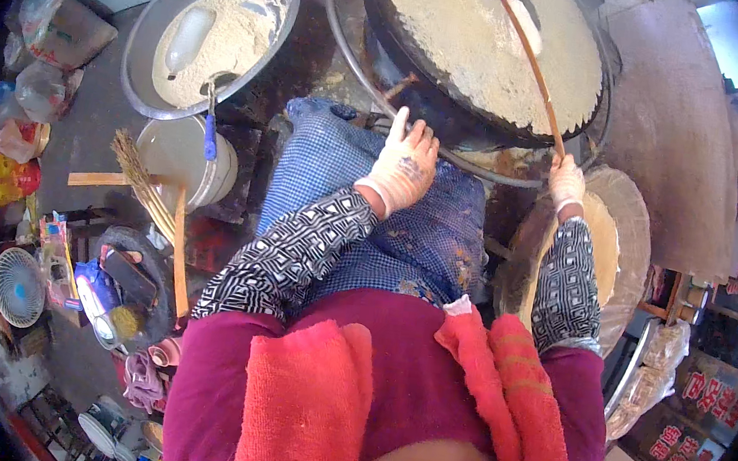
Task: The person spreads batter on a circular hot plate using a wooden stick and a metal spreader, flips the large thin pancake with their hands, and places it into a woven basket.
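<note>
My right hand (566, 183), in a light knitted glove, grips the lower end of a long thin wooden stick (538, 72). The stick reaches up over a large round griddle (471, 114), whose surface is covered by a thin pale layer of batter (447, 28). By the stick's far end lies a white mass (524, 26) beside a dark bare patch. My left hand (406, 166), also gloved, rests at the metal ring (449, 156) around the griddle, fingers somewhat apart, holding nothing. Below it, a blue checked cloth (321, 170) covers my lap.
A metal basin (134, 60) of pale batter or dough, with a blue-handled tool (209, 137), stands at the upper left above a white bucket (225, 173). A straw brush (142, 184) and wooden strips lie nearby. Right of my lap is a round stack of thin pale sheets (605, 223).
</note>
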{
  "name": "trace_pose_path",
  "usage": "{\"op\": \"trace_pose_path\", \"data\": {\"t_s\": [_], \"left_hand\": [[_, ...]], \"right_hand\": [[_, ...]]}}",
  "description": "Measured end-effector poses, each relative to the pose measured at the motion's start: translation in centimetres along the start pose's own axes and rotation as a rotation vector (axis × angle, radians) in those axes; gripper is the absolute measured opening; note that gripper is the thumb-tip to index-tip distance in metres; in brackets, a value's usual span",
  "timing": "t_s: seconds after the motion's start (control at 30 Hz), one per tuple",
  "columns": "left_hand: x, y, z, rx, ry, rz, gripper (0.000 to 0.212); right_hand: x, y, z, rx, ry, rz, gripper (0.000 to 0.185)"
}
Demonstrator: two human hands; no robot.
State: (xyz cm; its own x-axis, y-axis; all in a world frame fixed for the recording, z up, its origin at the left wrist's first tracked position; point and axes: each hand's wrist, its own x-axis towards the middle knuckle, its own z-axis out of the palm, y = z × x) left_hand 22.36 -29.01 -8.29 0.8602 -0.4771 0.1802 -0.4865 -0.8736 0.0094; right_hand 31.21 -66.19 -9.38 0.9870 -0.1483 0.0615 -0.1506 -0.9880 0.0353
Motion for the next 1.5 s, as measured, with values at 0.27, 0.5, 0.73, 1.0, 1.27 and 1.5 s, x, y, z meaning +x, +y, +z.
{"op": "trace_pose_path", "data": {"t_s": [0.27, 0.5, 0.73, 1.0, 1.27, 1.5], "left_hand": [[-1.6, -2.5, 0.8, 0.09, 0.1, -0.116, 0.047], [-1.2, -7.1, 1.5, 0.16, 0.069, -0.239, 0.043], [0.6, -10.8, 0.5, 0.168, 0.04, -0.276, 0.053], [4.3, -6.5, -0.2, 0.056, -0.191, -0.075, 0.043], [5.2, -12.9, 2.1, 0.105, -0.234, -0.021, 0.017], [5.3, -17.3, 2.5, 0.207, -0.353, 0.024, 0.015]], "right_hand": [[-0.3, -1.9, -0.2, 0.007, -0.005, -0.115, 0.035], [1.4, -4.2, -1.2, -0.01, -0.101, -0.01, 0.038], [1.4, -1.7, -2.6, 0.142, -0.048, -0.038, 0.044], [2.7, -3.5, -6.6, 0.196, -0.076, 0.061, 0.034], [-2.3, -0.4, -5.3, 0.128, -0.281, -0.067, 0.023], [3.4, 1.3, -4.9, 0.23, -0.173, 0.054, 0.033]]}}
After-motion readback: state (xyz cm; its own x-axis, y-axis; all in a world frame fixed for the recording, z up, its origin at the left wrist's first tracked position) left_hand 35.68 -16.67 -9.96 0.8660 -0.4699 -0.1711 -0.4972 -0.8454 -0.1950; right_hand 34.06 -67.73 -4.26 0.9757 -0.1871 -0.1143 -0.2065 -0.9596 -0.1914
